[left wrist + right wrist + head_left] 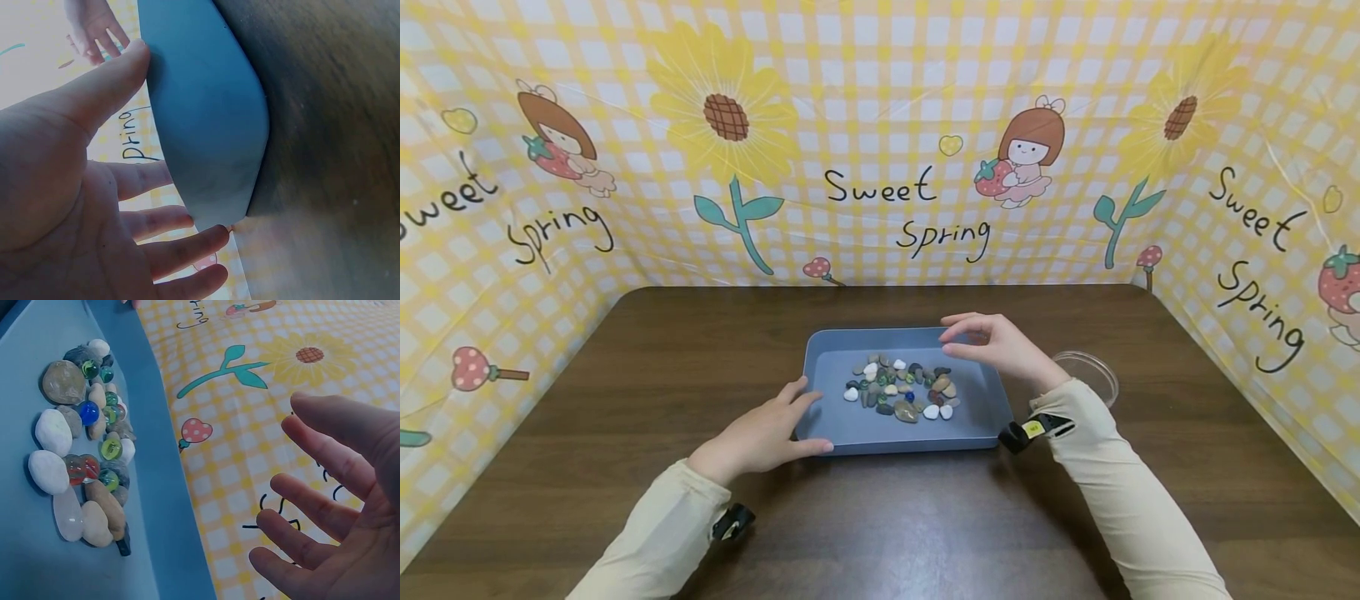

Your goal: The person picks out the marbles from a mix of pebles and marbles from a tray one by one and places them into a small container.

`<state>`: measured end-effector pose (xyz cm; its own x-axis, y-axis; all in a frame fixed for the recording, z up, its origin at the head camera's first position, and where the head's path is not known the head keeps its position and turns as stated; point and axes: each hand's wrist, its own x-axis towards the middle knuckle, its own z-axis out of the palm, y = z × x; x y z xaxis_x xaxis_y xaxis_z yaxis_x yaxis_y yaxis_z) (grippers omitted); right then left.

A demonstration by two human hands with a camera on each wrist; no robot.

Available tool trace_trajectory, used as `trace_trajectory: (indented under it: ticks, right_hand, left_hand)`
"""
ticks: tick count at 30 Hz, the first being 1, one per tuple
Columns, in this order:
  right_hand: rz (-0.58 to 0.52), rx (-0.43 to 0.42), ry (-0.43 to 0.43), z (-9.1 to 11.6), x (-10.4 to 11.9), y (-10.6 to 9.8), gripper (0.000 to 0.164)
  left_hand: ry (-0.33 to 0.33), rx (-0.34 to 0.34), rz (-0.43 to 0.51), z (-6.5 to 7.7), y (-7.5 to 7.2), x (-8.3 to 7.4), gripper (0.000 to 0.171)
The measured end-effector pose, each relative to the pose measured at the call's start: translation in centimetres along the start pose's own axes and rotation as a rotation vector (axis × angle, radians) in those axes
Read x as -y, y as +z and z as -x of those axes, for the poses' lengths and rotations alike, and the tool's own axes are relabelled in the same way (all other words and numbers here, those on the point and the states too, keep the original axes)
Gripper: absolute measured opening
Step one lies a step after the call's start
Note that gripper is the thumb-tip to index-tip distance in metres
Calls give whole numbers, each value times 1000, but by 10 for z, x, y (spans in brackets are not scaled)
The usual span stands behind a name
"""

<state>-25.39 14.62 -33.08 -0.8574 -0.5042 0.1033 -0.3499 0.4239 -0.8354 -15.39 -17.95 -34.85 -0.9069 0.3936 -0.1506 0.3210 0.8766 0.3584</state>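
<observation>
Now | left hand (765,433) splayed against tray (850,427) | right hand (1006,348) aloft near it | both grips apart

1. Gingham cloth (865,92) at 12 o'clock, head view: black lettering "Sweet" (880,186), with "Spring" (946,239) at its 4 o'clock.
2. Same cloth, 9 o'clock: "Sweet" (448,200), its S clipped by the frame, and "Spring" (561,233).
3. Same cloth, 3 o'clock: "Sweet" (1258,208), with "Spring" (1262,317) at its 6 o'clock.
4. Left wrist view, cloth, 9 o'clock: "pring" (132,134), turned sideways.
5. Right wrist view: strokes on the cloth between the right hand's (365,531) fingers are unreadable.
6. Yellow label (1034,428) on the black wrist camera (1013,438): too small to read.
</observation>
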Motion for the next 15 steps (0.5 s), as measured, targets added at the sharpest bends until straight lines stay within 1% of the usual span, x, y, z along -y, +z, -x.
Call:
trace_trajectory:
  ticks: [4,7,10,15]
  right_hand:
    - [-42,29,25,-5,-4,3,23]
    - [-48,50,45,-7,-6,5,24]
    - [-17,64,67,-11,-9,6,27]
    - [41,105,75,-17,-14,8,30]
  left_hand:
    - [-1,-1,0,0,0,0,77]
    - [-2,0,-1,0,0,-1,77]
    - [-3,1,-1,0,0,-1,77]
    - [-9,5,3,0,0,-1,78]
